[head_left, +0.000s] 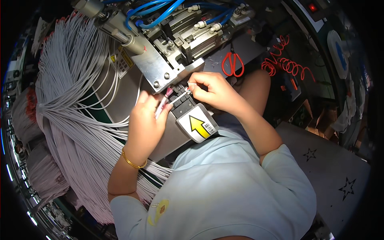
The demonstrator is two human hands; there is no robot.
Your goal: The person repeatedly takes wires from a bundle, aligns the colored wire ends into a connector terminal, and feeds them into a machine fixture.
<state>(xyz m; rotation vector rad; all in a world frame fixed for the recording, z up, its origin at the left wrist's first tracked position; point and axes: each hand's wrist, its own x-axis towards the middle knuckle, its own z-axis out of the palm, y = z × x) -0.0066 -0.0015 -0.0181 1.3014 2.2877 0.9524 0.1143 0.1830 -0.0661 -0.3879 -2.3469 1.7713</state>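
A great bundle of grey wires fans across the left side of the bench, some strands running under the person's left arm. Beside it stands a metal machine with blue hoses looped over its top and a black block at its front edge, just above a sticker with a yellow arrow. Behind the machine lie red-handled scissors and, further right, a coiled red cord.

The left hand is closed round a few wire ends with pinkish tips, held just beside the black block. The right hand pinches narrow — thumb and forefinger closed on a single thin wire that lies across the block, touching it. A gold bangle sits on the left wrist.
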